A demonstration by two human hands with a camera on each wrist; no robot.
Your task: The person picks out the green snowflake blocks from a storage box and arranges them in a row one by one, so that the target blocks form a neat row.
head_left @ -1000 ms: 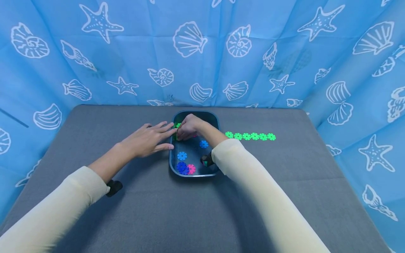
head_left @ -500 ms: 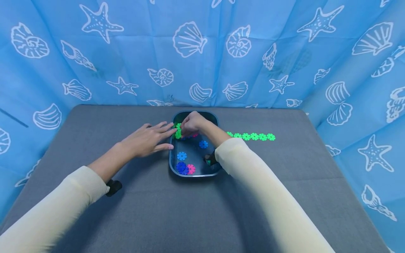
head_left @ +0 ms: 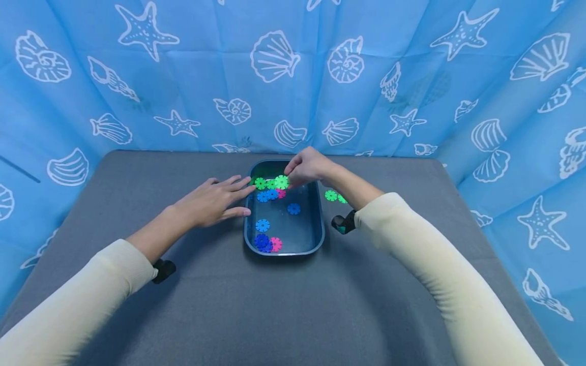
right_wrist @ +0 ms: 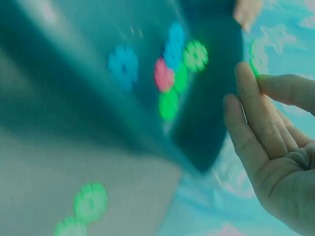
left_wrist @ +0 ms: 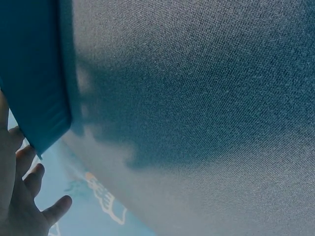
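My right hand is raised over the far right part of the dark blue tray. Its thumb and fingertips pinch a green notched plastic disc by the edge, seen nearly edge-on in the right wrist view. Inside the tray lie other green discs, blue discs and a pink disc, bunched at the far end. My left hand lies at the tray's left rim with fingers spread and straight, fingertips right at the edge; it holds nothing.
Nearer in the tray are a single blue disc, a light blue disc, dark blue discs and another pink disc. Green discs lie on the grey tablecloth right of the tray, partly hidden by the right forearm.
My right hand has risen from the tray's far left corner and moved right, bringing a green disc with it. Its forearm now covers most of the green row. My left hand stays put.
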